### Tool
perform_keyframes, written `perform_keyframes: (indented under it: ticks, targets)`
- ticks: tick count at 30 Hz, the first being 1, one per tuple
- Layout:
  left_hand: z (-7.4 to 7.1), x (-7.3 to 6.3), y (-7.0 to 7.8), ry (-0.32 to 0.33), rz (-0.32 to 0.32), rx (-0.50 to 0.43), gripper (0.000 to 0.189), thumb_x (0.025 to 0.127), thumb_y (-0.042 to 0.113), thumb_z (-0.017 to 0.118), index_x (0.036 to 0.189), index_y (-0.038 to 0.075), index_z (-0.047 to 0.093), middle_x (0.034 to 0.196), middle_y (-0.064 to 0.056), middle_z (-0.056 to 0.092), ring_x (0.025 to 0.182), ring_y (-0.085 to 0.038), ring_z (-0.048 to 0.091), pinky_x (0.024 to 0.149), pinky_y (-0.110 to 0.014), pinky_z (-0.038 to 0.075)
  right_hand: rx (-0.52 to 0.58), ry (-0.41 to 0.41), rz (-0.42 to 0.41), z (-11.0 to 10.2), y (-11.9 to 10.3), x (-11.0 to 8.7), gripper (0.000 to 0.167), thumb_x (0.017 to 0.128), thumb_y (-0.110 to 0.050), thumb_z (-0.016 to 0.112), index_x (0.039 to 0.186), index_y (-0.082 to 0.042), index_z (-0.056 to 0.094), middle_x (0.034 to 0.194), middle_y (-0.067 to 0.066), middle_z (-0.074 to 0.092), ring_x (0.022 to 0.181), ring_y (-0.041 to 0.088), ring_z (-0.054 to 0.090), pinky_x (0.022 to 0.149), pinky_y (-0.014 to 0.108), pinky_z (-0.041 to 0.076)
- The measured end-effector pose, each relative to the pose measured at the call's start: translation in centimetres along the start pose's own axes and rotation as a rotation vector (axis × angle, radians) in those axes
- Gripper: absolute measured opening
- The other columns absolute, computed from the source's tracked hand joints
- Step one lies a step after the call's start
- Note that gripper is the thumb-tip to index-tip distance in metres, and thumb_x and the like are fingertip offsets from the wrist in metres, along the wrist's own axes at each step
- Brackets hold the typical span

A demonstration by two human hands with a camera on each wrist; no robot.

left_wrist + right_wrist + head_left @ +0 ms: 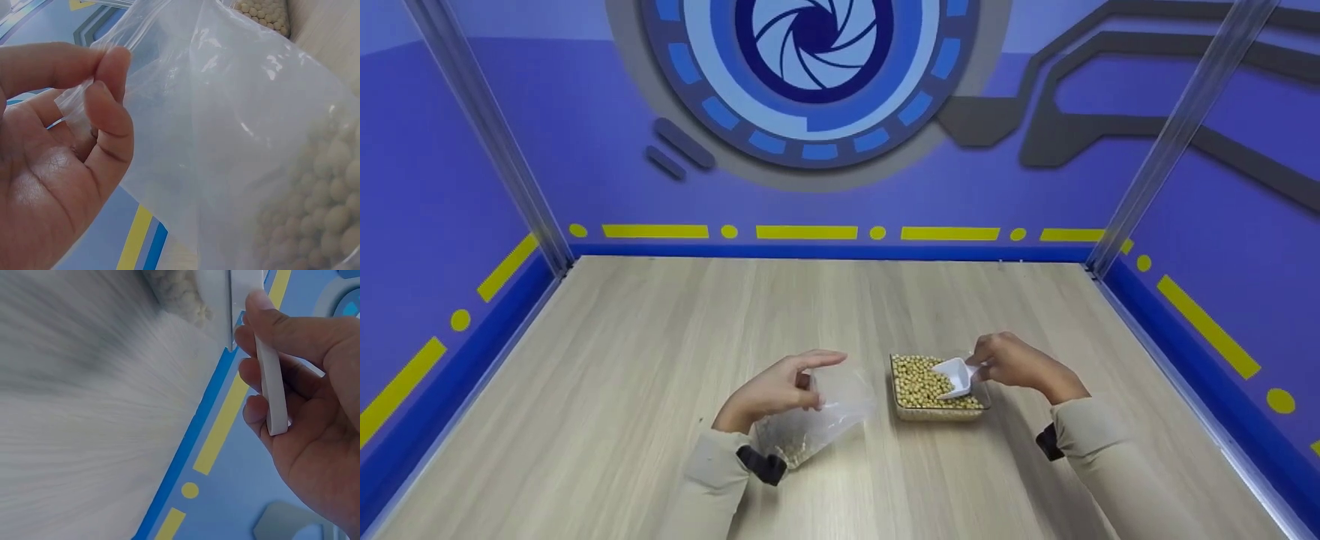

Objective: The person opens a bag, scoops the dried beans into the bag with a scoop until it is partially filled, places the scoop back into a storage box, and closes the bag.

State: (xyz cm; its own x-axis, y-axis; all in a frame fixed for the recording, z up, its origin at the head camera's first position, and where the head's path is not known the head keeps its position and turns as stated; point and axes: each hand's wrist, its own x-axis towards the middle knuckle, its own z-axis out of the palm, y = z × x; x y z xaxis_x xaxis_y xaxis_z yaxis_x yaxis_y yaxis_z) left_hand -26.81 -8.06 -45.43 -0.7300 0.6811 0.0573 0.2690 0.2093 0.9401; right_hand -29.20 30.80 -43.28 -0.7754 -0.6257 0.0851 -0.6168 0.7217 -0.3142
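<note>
My left hand [776, 391] pinches the top edge of a clear zip bag [225, 107] between curled fingers and thumb. Round, pale yellow beans [332, 208] lie in the bottom of the bag, which slants down to the table. To its right stands a clear rectangular container [941, 414] full of the same kind of beans. My right hand [1020, 366] grips the handle [274, 391] of a white scoop [958, 376]. The scoop's bowl is tipped into the beans at the container's right side.
The wood-grain table [645, 330] runs under both hands. Blue-purple panels [547, 135] with yellow marks rise at the back and both sides, and transparent posts [1177, 135] stand at the back corners.
</note>
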Motion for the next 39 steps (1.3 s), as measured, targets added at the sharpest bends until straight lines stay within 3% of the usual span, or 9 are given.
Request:
perform_keyframes:
  ticks: [17, 21, 33, 39]
  targets:
    - [0.2, 0.1, -0.2, 0.001, -0.011, -0.032, 0.069, 0.079, -0.009, 0.057, 0.145, 0.003, 0.041, 0.152, -0.016, 0.035, 0.060, -0.004, 0.044, 0.055, -0.017, 0.040, 0.130, 0.019, 0.044, 2.1, 0.7, -0.4, 0.022, 0.077, -0.001, 0.074, 0.098, 0.007, 0.074, 0.082, 0.012, 0.069, 0.073, 0.017, 0.062, 0.060, 0.024, 0.047]
    - [0.2, 0.1, -0.2, 0.003, -0.013, -0.034, 0.069, 0.079, -0.009, 0.058, 0.145, 0.005, 0.042, 0.152, -0.016, 0.035, 0.060, -0.005, 0.045, 0.055, -0.017, 0.039, 0.106, 0.040, 0.044, 2.2, 0.6, -0.5, 0.024, 0.077, -0.001, 0.074, 0.099, 0.007, 0.073, 0.083, 0.011, 0.069, 0.073, 0.017, 0.061, 0.061, 0.025, 0.047]
    - [0.3, 0.2, -0.2, 0.005, -0.009, -0.009, 0.069, 0.080, -0.009, 0.058, 0.145, 0.006, 0.043, 0.152, -0.016, 0.036, 0.062, -0.006, 0.048, 0.056, -0.018, 0.041, -0.038, 0.142, -0.076, 2.9, 0.5, -0.7, 0.022, 0.075, -0.001, 0.077, 0.096, 0.003, 0.076, 0.083, 0.011, 0.068, 0.077, 0.026, 0.060, 0.066, 0.036, 0.051]
    - [0.2, 0.2, -0.2, 0.002, -0.006, 0.006, 0.068, 0.081, -0.008, 0.058, 0.146, 0.006, 0.042, 0.151, -0.015, 0.036, 0.059, -0.006, 0.044, 0.054, -0.019, 0.039, -0.005, 0.155, -0.097, 3.2, 0.4, -0.6, 0.023, 0.076, 0.003, 0.074, 0.099, 0.006, 0.074, 0.084, 0.013, 0.068, 0.079, 0.028, 0.062, 0.065, 0.035, 0.053]
